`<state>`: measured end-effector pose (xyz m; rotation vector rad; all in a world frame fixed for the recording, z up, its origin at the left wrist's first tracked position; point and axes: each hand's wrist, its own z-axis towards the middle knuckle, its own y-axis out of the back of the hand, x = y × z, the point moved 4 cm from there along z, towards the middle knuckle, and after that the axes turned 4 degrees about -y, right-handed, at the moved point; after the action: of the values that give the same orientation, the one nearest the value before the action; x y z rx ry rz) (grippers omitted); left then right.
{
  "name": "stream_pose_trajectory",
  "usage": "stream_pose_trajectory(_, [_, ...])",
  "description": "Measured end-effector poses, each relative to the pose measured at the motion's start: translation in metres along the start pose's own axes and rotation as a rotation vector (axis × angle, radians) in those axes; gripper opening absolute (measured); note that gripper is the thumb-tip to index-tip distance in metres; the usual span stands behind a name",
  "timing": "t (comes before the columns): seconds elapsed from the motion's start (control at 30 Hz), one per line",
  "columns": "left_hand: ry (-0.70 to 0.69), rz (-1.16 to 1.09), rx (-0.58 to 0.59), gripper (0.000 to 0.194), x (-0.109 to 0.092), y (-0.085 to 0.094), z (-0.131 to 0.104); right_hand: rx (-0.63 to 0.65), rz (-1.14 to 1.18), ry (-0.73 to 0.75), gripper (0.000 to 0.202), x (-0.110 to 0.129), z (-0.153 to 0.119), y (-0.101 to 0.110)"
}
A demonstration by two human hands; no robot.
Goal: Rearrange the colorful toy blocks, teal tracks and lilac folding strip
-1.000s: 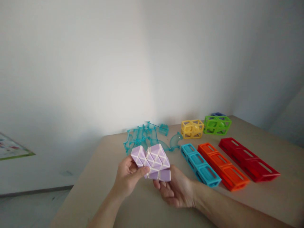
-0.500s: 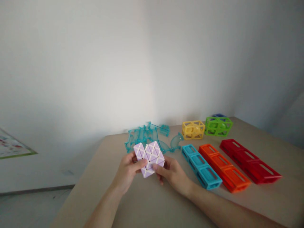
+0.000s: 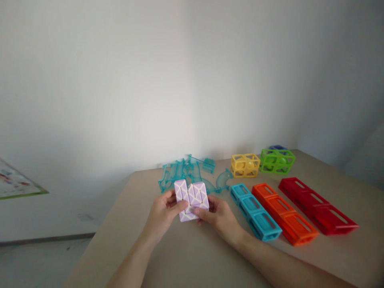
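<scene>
A purple folding puzzle (image 3: 196,196) with white edges, made of triangular-faced segments, is held up above the table near the middle of the view. My left hand (image 3: 163,212) grips its left side, thumb on the front face. On the right side, my right hand (image 3: 220,216) has its thumb across the lower front and its fingers behind, partly hidden. The puzzle's outline has a small notch at the top, between a narrow left column and a wider right block.
Translucent teal track pieces (image 3: 177,171) lie behind the hands on the table (image 3: 120,224). To the right are blue (image 3: 255,212), orange (image 3: 285,214) and red frames (image 3: 318,206). Yellow (image 3: 245,165), green (image 3: 277,161) and dark blue frames (image 3: 278,147) stand farther back by the wall.
The purple puzzle has turned slightly in both hands, from a tilted heart-like pose to a more upright one. My right fingers beneath it have drawn in a little.
</scene>
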<state>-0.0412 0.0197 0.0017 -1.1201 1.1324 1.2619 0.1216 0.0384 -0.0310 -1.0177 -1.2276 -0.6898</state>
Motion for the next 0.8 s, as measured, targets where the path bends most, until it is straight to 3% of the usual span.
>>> stream_pose_trajectory(0.23, [-0.043, -0.011, -0.052, 0.031, 0.005, 0.006, 0.002, 0.016, 0.055, 0.016, 0.039, -0.004, 0.0, 0.001])
stream_pose_trajectory(0.4, [-0.075, -0.003, -0.032, 0.029, 0.001, 0.004, -0.001, 0.028, -0.117, 0.074, 0.031, -0.001, 0.002, 0.003])
stream_pose_trajectory(0.5, [-0.052, -0.017, -0.046, 0.03, 0.001, 0.004, -0.002, -0.224, -0.448, 0.139, 0.034, 0.01, -0.008, 0.005])
stream_pose_trajectory(0.57, [-0.018, -0.054, -0.075, 0.033, 0.003, 0.003, -0.003, -0.471, -0.666, 0.312, 0.046, 0.027, -0.027, 0.003])
stream_pose_trajectory(0.63, [0.042, -0.122, -0.069, 0.036, 0.005, -0.003, -0.005, -0.528, -0.76, 0.548, 0.045, 0.04, -0.049, -0.008])
stream_pose_trajectory(0.7, [0.12, -0.182, -0.009, 0.037, 0.01, -0.016, -0.01, -0.294, -0.782, 0.734, 0.034, 0.04, -0.064, -0.027])
stream_pose_trajectory(0.8, [0.22, -0.209, 0.074, 0.034, 0.025, -0.041, -0.018, 0.295, -0.909, 0.932, 0.019, 0.011, -0.075, -0.059])
